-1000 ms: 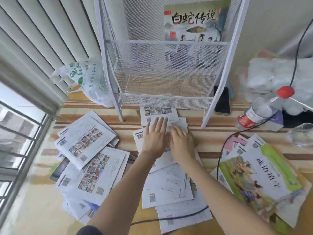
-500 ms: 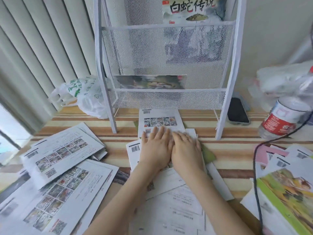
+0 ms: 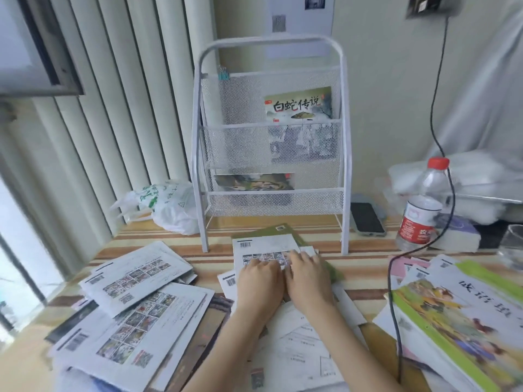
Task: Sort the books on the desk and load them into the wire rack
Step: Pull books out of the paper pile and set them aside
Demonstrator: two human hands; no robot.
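Observation:
A white wire rack stands at the back of the desk, with one picture book in its middle tier and another book in the bottom tier. In front of it lies a loose stack of thin books, backs up. My left hand and my right hand rest side by side, palms down, on this stack, fingers pressing the top white book. More books lie fanned out at the left and at the right.
A white plastic bag sits left of the rack. A phone, a red-capped water bottle and a black cable lie to the right. Vertical blinds and a window line the left side.
The view has tilted up, so the whole rack shows now. Both hands have slid slightly forward on the middle stack and stay flat on it.

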